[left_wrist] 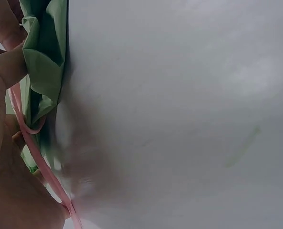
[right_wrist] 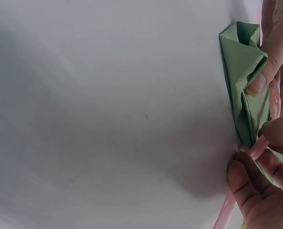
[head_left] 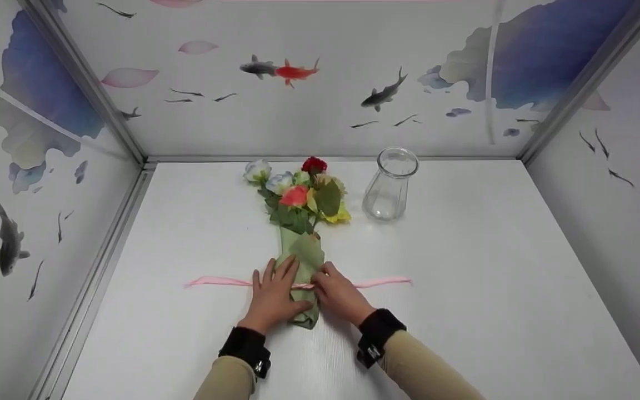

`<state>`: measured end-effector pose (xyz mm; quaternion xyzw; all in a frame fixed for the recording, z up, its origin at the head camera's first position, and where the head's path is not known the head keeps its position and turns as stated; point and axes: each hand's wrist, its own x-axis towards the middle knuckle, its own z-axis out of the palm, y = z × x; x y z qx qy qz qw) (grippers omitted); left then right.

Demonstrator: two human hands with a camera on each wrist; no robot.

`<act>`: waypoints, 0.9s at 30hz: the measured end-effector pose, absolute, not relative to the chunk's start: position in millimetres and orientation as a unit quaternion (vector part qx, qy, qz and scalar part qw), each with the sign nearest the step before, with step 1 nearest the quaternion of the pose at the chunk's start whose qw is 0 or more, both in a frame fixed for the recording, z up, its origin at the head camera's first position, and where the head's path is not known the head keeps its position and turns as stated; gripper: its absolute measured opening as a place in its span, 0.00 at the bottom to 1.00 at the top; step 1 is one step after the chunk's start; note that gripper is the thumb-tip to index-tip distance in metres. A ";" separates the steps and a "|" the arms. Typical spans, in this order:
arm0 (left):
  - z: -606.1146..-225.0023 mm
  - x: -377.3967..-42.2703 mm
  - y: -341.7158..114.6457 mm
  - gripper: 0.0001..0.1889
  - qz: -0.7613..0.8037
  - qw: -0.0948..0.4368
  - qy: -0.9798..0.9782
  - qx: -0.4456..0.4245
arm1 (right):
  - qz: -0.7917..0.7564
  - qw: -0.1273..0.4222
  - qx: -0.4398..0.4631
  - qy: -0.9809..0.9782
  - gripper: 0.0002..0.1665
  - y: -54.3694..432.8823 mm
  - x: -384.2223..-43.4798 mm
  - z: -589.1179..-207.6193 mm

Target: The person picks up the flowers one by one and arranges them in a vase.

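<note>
A bouquet of artificial-looking flowers [head_left: 295, 197] lies on the table, its stems wrapped in green paper [head_left: 306, 250]. Across the wrap runs a pink ribbon [head_left: 384, 282], one tail stretching out on each side. With fingers spread, my left hand [head_left: 275, 297] presses on the wrap, its thumb lying low on the paper [right_wrist: 239, 71]. At the right edge of the wrap, my right hand [head_left: 342, 291] pinches the ribbon [right_wrist: 259, 148] between thumb and fingers. Part of the ribbon is hidden under both hands.
A clear glass vase [head_left: 385, 197] stands upright behind and to the right of the wrap, near the flower heads. Printed panels enclose the white table [head_left: 492, 266] at the back [head_left: 320, 122], left and right.
</note>
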<state>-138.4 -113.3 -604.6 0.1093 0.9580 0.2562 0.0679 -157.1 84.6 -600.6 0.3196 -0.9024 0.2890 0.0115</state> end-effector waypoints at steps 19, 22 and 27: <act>-603.1 -136.4 -112.3 0.53 0.259 0.072 0.957 0.106 | 0.334 -0.002 0.213 -0.918 0.05 96.5 -161.4 -602.0; -603.9 -136.9 -112.4 0.54 0.258 0.073 0.958 0.106 | 0.356 -0.005 0.221 -0.908 0.04 98.9 -162.9 -603.8; -605.3 -138.8 -113.0 0.54 0.257 0.075 0.958 0.108 | 0.408 -0.023 0.217 -0.886 0.03 101.6 -163.9 -601.9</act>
